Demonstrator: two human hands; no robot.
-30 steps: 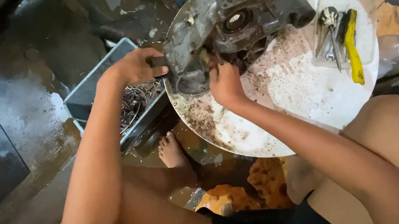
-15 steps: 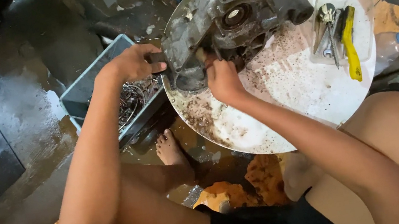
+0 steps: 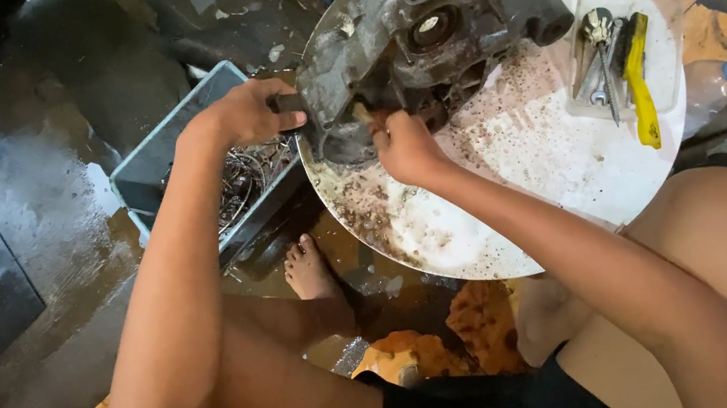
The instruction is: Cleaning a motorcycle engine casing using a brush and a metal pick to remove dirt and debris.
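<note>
The left hand (image 3: 245,114) is clamped on a dark stub at the left end of the grey casting (image 3: 422,27); the right hand (image 3: 405,146) is closed on its lower edge, what it grips hidden. The casting lies on the round white surface (image 3: 565,170), long axis running lower-left to upper-right. Right of the casting, a clear tray (image 3: 584,98) holds tools, one yellow (image 3: 639,79). Left of it, a bin (image 3: 151,171) is partly hidden.
</note>
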